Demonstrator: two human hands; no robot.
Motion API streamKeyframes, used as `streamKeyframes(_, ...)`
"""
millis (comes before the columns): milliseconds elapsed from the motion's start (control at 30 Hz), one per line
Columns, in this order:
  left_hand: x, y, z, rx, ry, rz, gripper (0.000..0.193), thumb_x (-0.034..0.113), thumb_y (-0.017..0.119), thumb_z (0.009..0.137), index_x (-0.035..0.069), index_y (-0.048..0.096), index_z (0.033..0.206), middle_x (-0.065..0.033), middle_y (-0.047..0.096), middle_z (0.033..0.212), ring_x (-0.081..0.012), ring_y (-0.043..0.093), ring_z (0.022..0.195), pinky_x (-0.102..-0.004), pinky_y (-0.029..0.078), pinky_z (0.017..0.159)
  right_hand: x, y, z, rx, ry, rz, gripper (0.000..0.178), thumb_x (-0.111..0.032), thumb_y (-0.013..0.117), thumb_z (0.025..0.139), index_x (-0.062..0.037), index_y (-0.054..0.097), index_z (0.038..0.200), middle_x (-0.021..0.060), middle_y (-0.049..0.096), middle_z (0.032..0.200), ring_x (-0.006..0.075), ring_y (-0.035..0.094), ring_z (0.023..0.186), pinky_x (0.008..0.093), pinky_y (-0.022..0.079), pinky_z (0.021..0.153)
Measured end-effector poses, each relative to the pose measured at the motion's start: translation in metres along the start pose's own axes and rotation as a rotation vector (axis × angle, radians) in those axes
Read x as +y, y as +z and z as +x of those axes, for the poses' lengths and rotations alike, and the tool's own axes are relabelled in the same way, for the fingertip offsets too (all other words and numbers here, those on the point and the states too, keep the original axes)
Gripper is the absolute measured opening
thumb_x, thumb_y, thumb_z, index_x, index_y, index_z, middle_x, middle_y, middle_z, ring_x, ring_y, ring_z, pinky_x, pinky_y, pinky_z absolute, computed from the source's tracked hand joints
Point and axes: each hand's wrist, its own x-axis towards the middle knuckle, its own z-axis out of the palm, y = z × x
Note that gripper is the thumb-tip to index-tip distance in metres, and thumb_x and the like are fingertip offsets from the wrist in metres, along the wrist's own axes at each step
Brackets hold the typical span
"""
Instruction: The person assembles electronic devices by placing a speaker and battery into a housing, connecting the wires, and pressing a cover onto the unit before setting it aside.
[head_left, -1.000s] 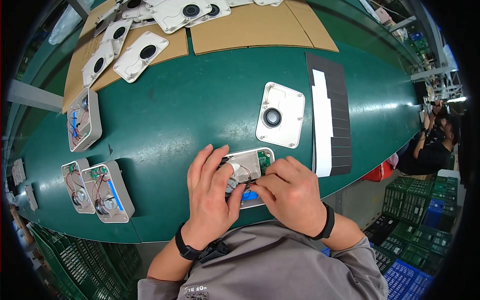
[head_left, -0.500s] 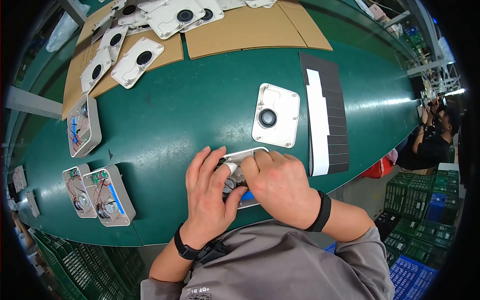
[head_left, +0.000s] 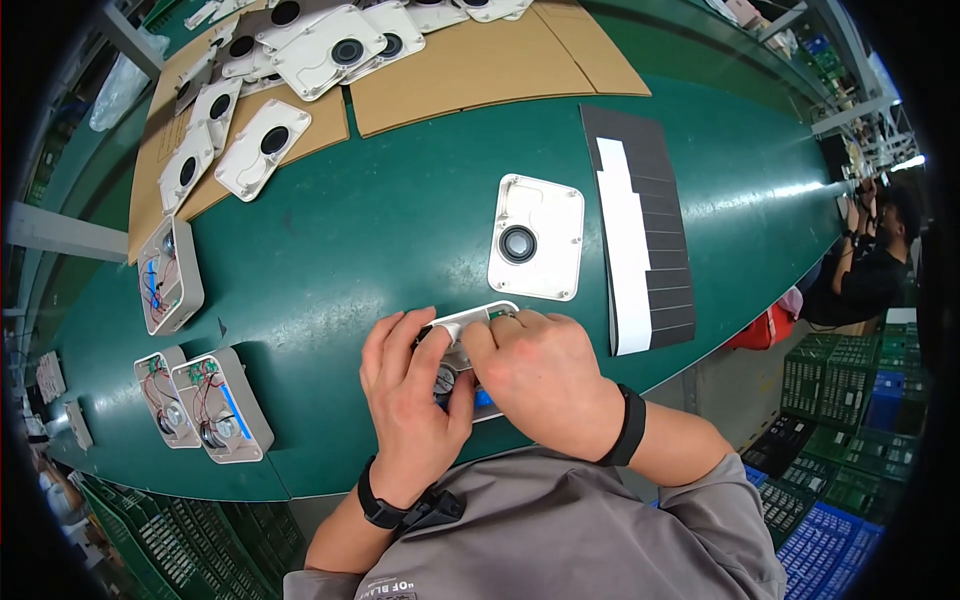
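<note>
A pale open speaker housing (head_left: 502,307) lies on the green table in front of me, mostly hidden beneath both hands. My left hand (head_left: 412,395) grips its left side, thumb reaching inside and a white covering on the index fingertip. Close to that thumb, a round metal speaker driver (head_left: 444,380) shows inside the housing, with a bit of blue further right. Over the right side is my right hand (head_left: 545,380), its fingers curled down into the housing; what they pinch, if anything, is hidden. Just beyond lies a white cover panel (head_left: 537,240) with a round black-ringed speaker.
Three open housings (head_left: 222,405) with wires and blue strips stand at left. White panels (head_left: 330,50) are heaped on cardboard (head_left: 470,70) at the back. Dark strip sheets (head_left: 650,230) with a white piece lie at right. Crates (head_left: 830,400) and a seated person (head_left: 870,250) are beyond the table.
The whole view has shifted slightly. Both hands stay at the housing in nearly the same grip, with the right fingers still curled inside it.
</note>
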Motion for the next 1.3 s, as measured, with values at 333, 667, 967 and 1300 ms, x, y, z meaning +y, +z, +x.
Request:
streamKeyframes(333,0.002,0.001,-0.004,0.005,-0.003,0.028,0.060,0.005,0.078,0.078,0.004,0.059,0.135,-0.0161,0.056,0.139,-0.0428,0.048,0.130,-0.0542,0.040,0.106,0.070,-0.003,0.051,0.194,0.192,0.253,0.012,-0.013,0.075,0.091,-0.0031,0.072,0.096,0.0146,0.069,0.086,0.0324,0.071,0.078,0.0414,0.056,0.068)
streamKeyframes(667,-0.002,-0.019,-0.010,0.014,0.028,-0.021,0.093,0.018,0.085,0.083,0.001,0.033,0.158,-0.0263,0.050,0.147,-0.0421,0.050,0.130,-0.0526,0.041,0.105,0.091,-0.032,0.036,0.220,0.336,0.866,0.010,-0.009,0.067,0.096,0.0006,0.066,0.094,0.0049,0.065,0.080,0.0192,0.065,0.072,0.0343,0.051,0.066)
streamKeyframes(967,0.006,-0.080,0.008,-0.548,-0.098,-0.865,0.059,0.012,0.088,0.085,-0.004,0.060,0.135,-0.0160,0.074,0.111,-0.0143,0.070,0.073,-0.0268,0.048,0.055,0.033,-0.067,-0.039,-0.150,0.198,1.855,0.015,-0.010,0.066,0.101,0.0046,0.068,0.101,0.0093,0.068,0.093,0.0138,0.063,0.081,0.0288,0.049,0.074)
streamKeyframes(1300,-0.015,-0.079,-0.023,-0.351,-0.480,-0.886,0.016,0.009,0.075,0.097,-0.005,0.071,0.090,-0.0104,0.074,0.074,-0.0137,0.072,0.060,-0.0256,0.055,0.053,0.039,-0.051,-0.031,-0.135,0.501,1.537,0.021,-0.005,0.074,0.096,0.0023,0.075,0.116,0.0100,0.071,0.104,0.0153,0.065,0.088,0.0269,0.051,0.077)
